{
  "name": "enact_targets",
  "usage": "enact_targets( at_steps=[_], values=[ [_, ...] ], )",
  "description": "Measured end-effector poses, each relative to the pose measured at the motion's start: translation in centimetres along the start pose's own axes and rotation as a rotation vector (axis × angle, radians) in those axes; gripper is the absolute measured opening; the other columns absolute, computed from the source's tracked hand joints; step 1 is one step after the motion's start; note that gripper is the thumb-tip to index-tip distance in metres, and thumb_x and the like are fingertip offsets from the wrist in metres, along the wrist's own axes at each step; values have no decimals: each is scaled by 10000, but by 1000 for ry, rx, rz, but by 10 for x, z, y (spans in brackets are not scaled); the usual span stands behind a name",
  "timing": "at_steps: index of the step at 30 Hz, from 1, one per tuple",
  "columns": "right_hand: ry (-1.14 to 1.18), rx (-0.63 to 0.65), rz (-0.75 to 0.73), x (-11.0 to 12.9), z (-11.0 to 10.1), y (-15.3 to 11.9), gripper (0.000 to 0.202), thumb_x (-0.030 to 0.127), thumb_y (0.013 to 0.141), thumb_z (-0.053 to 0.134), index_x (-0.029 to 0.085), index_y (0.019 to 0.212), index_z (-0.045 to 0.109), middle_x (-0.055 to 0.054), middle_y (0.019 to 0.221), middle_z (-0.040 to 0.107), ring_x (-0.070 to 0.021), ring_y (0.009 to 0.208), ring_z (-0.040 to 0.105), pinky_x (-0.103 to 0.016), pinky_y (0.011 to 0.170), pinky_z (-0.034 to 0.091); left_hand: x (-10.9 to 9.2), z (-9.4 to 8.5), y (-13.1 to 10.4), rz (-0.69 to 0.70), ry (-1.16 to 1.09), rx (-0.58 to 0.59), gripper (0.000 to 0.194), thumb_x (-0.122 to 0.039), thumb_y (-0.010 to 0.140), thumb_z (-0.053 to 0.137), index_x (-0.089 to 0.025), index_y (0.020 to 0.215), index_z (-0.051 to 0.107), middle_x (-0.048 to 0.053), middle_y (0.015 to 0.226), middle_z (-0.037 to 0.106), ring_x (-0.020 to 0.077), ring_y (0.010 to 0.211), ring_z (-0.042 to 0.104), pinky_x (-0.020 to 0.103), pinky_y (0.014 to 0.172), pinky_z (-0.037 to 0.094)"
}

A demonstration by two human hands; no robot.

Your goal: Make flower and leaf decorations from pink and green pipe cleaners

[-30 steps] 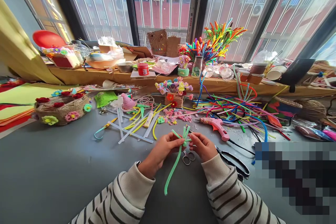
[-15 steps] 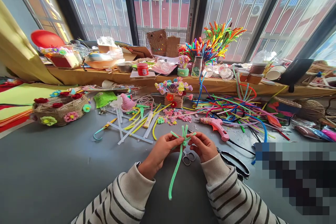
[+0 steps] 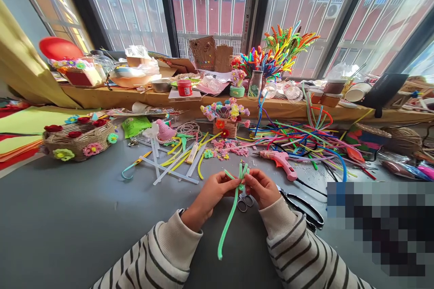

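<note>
Between my two hands is a bunch of light green pipe cleaners point(image 3: 227, 225), joined near the fingertips. Short ends fan upward and one long stem hangs down toward me. My left hand point(image 3: 217, 192) pinches the bunch from the left, thumb on top. From the right, my right hand point(image 3: 262, 187) closes thumb and fingers on the short ends; part of the joint is hidden behind the fingers. Just below the hands lie small scissors point(image 3: 243, 204) on the grey table point(image 3: 135, 235). Large black-handled scissors point(image 3: 305, 207) rest beside my right wrist.
A pink glue gun point(image 3: 281, 162) lies beyond my right hand, near a heap of coloured pipe cleaners point(image 3: 298, 137). Clear glue sticks point(image 3: 169, 169) spread ahead on the left. A flower-trimmed twine basket point(image 3: 79, 140) stands far left; a small flower basket point(image 3: 224, 127) stands at the back.
My right fingers have moved slightly inward, and the short right-hand ends now stand more upright and closer together. The long stem still hangs down.
</note>
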State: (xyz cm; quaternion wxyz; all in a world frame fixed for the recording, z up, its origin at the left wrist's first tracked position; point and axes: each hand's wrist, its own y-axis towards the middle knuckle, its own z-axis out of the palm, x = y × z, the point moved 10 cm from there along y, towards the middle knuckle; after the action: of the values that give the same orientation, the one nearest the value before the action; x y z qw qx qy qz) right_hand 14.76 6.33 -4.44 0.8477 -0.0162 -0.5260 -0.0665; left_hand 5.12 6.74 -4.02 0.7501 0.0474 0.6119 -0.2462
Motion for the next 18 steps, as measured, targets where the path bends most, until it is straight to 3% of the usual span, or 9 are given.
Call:
enact_targets(
  at_steps=[4,8,14,18],
  values=[
    [-170,-7,-112,14,-1,-1,184,302,551,623,179,627,510,40,479,543,-55,372,416,-181,369,337,1,-1,0,-3,29,-12,256,-327,523,638,-123,642,539,12,620,582,115,576,546,238,595,425],
    [-482,-53,-311,37,-1,-9,107,275,597,581,180,631,546,18,520,546,-84,428,464,-217,430,390,0,2,-1,-9,0,15,235,-330,548,619,-124,626,538,-6,570,560,103,555,537,239,600,427],
    [-929,32,-681,65,25,-29,139,193,688,453,194,733,584,-22,622,552,-111,502,500,-241,493,424,-1,0,-1,-15,-29,9,202,-314,586,593,-128,638,537,8,600,582,110,577,547,243,621,428],
    [-1091,77,-809,66,36,-37,209,167,711,392,205,781,585,-35,642,548,-132,580,504,-252,539,415,0,-1,-1,-13,-44,10,208,-324,587,590,-129,630,529,10,591,586,116,583,552,248,633,425]
  ],
)
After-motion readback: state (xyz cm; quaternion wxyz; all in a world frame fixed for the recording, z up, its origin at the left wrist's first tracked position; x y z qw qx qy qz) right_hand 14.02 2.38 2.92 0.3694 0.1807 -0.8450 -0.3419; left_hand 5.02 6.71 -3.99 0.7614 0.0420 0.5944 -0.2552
